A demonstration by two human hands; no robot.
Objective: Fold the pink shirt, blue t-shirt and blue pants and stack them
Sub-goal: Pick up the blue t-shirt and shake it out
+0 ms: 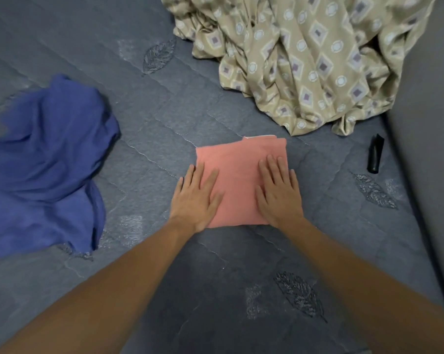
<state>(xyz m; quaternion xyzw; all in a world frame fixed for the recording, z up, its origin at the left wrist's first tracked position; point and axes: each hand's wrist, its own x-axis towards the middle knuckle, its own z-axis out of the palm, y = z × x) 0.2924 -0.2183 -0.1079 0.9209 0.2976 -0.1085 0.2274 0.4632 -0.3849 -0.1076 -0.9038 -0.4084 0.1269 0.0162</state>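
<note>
The pink shirt lies folded into a small square on the grey quilted bed, in the middle of the view. My left hand presses flat on its left edge with straight fingers. My right hand presses flat on its right side. A heap of blue clothing lies unfolded at the left; I cannot tell whether it is the t-shirt, the pants or both.
A crumpled beige patterned sheet is piled at the back right. A small black object lies right of the pink shirt, near a grey padded edge. The grey quilt spreads between the clothes.
</note>
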